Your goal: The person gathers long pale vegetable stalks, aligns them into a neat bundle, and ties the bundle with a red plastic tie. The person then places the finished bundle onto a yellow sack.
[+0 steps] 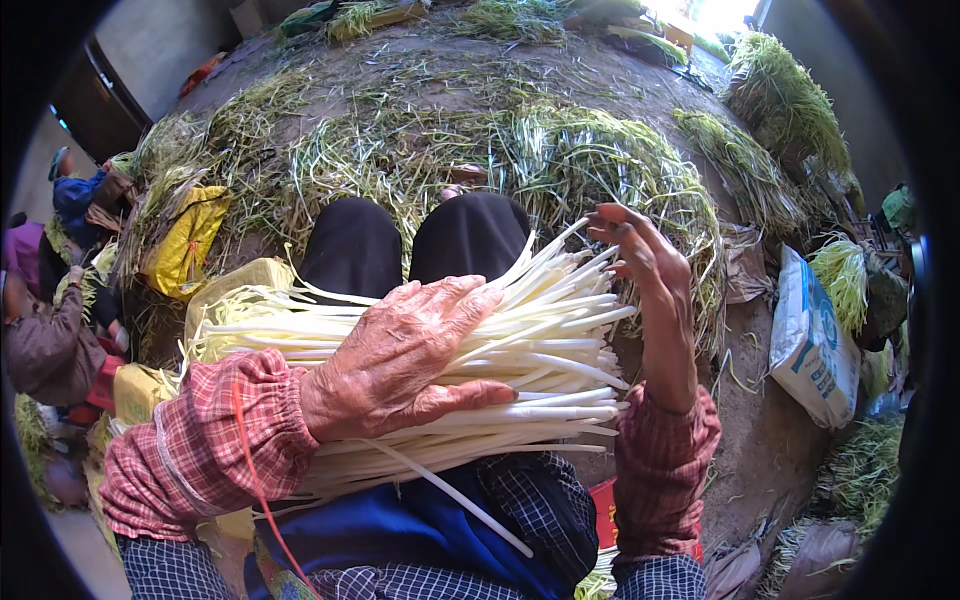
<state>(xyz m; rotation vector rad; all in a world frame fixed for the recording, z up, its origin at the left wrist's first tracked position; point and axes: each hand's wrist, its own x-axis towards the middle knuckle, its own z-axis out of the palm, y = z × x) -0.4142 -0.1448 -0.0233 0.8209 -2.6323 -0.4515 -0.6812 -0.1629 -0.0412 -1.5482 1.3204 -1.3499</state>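
A thick bundle of long pale stalks, which look like blanched chives point(555, 360), lies crosswise on my lap, its white ends to the right and its yellowish leaves to the left. Flat across the top of the bundle rests my left hand point(412, 352), palm down, thumb spread apart from the fingers. My right hand point(637, 247) is raised at the upper right end of the stalks, its fingers apart and its fingertips close to the ends; whether they touch is unclear. One loose stalk point(457, 487) slants down over the blue cloth on my lap. A red cord hangs over my left sleeve.
Heaps of green and yellow leaves point(600, 150) cover the ground beyond my knees. A yellow bag point(187, 244) lies to the left, near wrapped yellow blocks point(139, 394). Other people point(52, 337) sit at far left. A white printed sack point(814, 337) stands at right.
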